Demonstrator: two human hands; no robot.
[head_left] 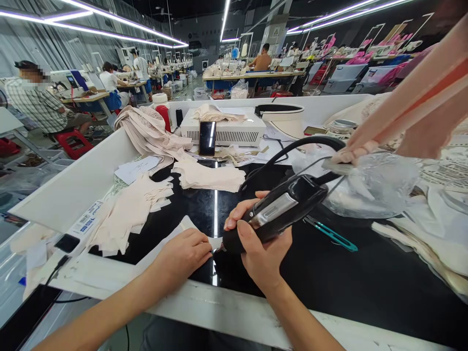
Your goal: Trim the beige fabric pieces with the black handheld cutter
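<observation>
My right hand (263, 246) is wrapped around a black corded hand tool (272, 207) with a silver panel on its side. The tool tilts down to the left, and its narrow metal tip (220, 247) meets the edge of a pale fabric piece (186, 224) on the black work surface. Beside the tip, my left hand (188, 249) presses that piece down with bent fingers held together; part of the fabric is hidden under it. A thick black cable leaves the tool's upper end, where a peach cloth strip (395, 117) is tied.
Stacked pale fabric pieces lie left (127, 209) and ahead (210, 176). Teal thread snips (334, 235) rest right of the tool. Behind stand a phone (207, 138) and a white vented box (226, 131). A clear plastic bag (369, 185) sits at right. Several people work farther back.
</observation>
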